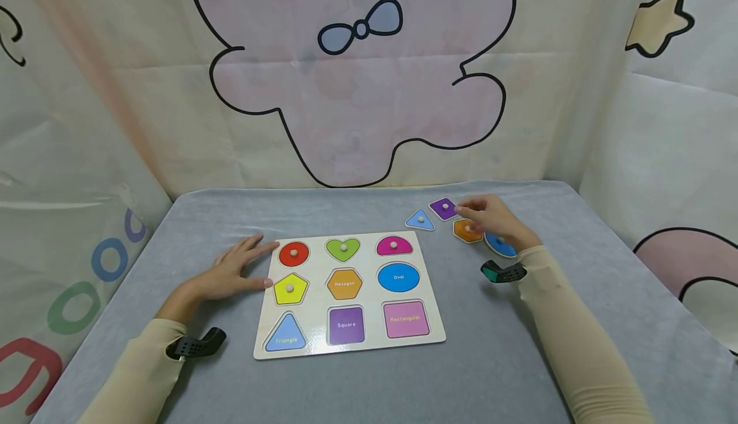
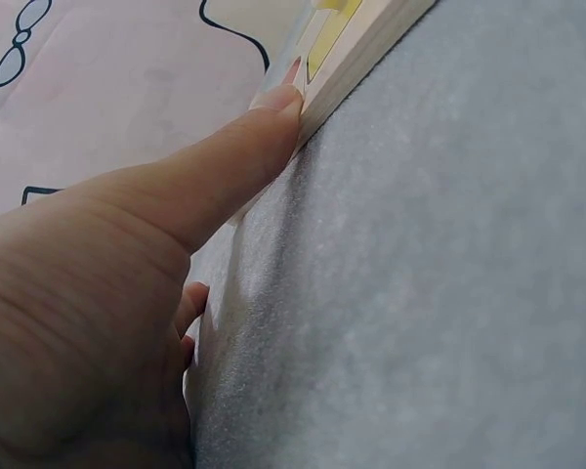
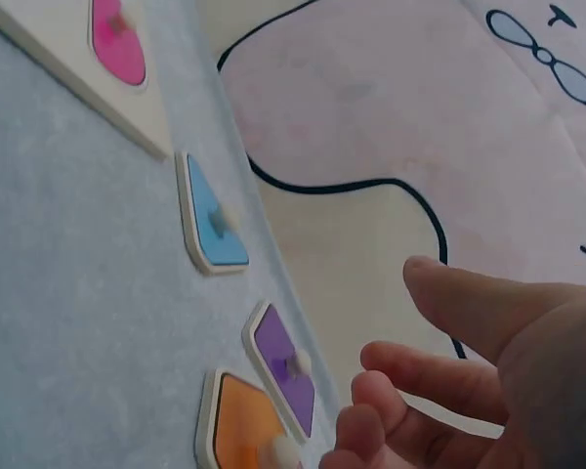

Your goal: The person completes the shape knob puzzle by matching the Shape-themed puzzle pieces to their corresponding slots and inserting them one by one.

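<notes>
A white shape puzzle board (image 1: pixel 314 309) lies on the table, with the red circle (image 1: pixel 294 254), yellow pentagon, green heart and magenta half circle seated in it. My left hand (image 1: pixel 227 270) rests at the board's left edge, thumb pressed to the side near the pentagon (image 2: pixel 334 37). Beyond the board's far right corner, my right hand (image 1: pixel 490 216) hovers over loose knobbed pieces, thumb and fingers apart with nothing between them. Nearest its fingertips is a purple square piece (image 3: pixel 285 366). An orange hexagon piece (image 3: pixel 244 425) and a blue oval piece (image 1: pixel 499 244), partly covered, lie below the hand.
A light blue triangle piece (image 1: pixel 420 220) lies just beyond the board's far right corner. Printed triangle, square, rectangle, hexagon and oval (image 1: pixel 398 277) slots show in the board. A grey cloth covers the table (image 1: pixel 478 360); a printed curtain (image 1: pixel 357 110) hangs behind its far edge.
</notes>
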### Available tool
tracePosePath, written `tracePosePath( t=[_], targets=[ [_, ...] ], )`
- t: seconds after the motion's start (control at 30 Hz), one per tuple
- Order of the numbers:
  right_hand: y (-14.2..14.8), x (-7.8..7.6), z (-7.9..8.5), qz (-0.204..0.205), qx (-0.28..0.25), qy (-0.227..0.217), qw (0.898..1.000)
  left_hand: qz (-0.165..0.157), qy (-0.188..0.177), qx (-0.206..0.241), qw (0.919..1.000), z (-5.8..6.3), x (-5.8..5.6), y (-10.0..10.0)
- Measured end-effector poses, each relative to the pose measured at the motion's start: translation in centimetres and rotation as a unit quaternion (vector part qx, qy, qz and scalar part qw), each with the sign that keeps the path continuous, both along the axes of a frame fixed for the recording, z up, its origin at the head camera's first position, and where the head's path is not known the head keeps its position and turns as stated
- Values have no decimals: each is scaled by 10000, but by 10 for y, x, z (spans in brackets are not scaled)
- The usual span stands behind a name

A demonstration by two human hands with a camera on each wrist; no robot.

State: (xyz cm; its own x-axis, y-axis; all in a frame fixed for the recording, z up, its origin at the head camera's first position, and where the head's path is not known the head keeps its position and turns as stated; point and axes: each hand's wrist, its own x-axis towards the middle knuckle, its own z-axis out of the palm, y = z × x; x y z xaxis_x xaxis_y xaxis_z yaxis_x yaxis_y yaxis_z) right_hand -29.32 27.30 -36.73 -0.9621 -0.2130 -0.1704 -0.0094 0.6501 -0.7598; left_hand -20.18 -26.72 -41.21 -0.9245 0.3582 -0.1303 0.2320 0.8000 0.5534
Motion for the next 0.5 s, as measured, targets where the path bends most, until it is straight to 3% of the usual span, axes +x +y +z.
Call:
tracePosePath(
  t=[0.5],
  targets=[
    [17, -5, -17, -201, 677, -41, 9975, 40, -2, -3, 10000, -1, -1, 0]
  ],
)
